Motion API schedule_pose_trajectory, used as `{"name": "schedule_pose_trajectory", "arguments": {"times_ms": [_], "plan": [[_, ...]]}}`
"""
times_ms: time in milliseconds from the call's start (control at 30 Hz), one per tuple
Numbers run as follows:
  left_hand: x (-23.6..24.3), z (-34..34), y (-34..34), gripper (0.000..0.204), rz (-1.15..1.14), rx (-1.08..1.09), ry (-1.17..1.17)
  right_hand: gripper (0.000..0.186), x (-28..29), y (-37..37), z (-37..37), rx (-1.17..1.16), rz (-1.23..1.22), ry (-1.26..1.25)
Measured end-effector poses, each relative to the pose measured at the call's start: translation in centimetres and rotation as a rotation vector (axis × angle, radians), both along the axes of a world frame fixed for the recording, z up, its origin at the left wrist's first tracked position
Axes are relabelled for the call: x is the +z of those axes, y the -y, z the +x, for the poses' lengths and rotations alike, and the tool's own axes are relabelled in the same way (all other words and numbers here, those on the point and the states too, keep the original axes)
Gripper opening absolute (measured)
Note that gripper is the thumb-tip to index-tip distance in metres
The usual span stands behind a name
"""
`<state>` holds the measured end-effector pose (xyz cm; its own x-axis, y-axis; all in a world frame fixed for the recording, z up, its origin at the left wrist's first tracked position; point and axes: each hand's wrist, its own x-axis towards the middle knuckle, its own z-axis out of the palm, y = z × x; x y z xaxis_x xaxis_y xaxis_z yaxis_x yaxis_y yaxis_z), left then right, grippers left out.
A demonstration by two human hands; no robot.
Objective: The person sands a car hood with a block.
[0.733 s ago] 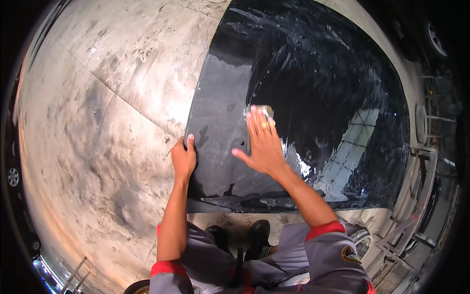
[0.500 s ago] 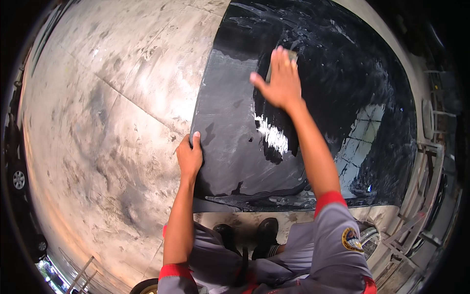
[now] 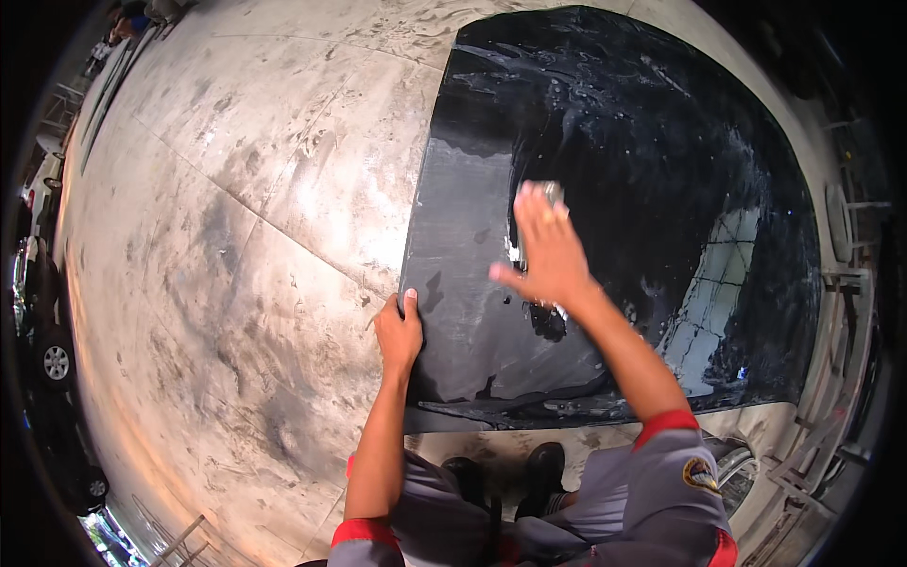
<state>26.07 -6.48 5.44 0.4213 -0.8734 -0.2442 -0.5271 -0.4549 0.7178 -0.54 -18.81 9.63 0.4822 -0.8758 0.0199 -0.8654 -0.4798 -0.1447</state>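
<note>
A large dark car-hood-like panel (image 3: 472, 208) lies in front of me, wet and glossy black on its right, dull grey on its left. My left hand (image 3: 399, 331) grips the panel's left edge near its front corner, thumb on top and fingers curled around the side. Over the middle of the panel, my right hand (image 3: 553, 250) presses flat on a pale sanding block (image 3: 548, 187), its fingers stretched forward and its thumb out to the left. Most of the block is hidden under the hand, which is slightly blurred.
The pale, stained floor (image 3: 236, 236) spreads to the left. Metal frames (image 3: 831, 378) stand along the right side. Dark vehicles with wheels (image 3: 57, 362) line the far left. My black shoes (image 3: 543, 468) are just below the panel's front edge.
My right hand has slid back toward me with the sanding block, over the bright reflection. The left hand keeps its grip on the edge. The whole view has shifted slightly.
</note>
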Motion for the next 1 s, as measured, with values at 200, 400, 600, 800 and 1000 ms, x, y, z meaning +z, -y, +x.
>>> {"name": "schedule_pose_trajectory", "arguments": {"times_ms": [200,400,600,800,1000], "plan": [[0.1,-0.1,0.6,0.047,0.028,0.005,-0.041,0.106,-1.0,9.5,-1.2,-0.209,-0.183,0.029],[-0.2,-0.1,1.0,0.048,0.025,0.016,-0.033,0.112,0.5,1.3,-0.2,0.01,0.066,-0.028],[-0.1,-0.2,1.0,0.048,-0.024,-0.001,-0.037,0.105,-1.5,10.3,-2.4,-0.098,-0.165,0.053],[0.2,-0.1,1.1,0.048,0.045,0.003,0.016,0.116,-1.1,3.9,-0.8,-0.005,-0.012,0.004],[0.2,0.0,1.3,0.049,0.028,0.001,-0.019,0.105,0.2,8.0,-2.7,-0.187,-0.202,0.003]]}}
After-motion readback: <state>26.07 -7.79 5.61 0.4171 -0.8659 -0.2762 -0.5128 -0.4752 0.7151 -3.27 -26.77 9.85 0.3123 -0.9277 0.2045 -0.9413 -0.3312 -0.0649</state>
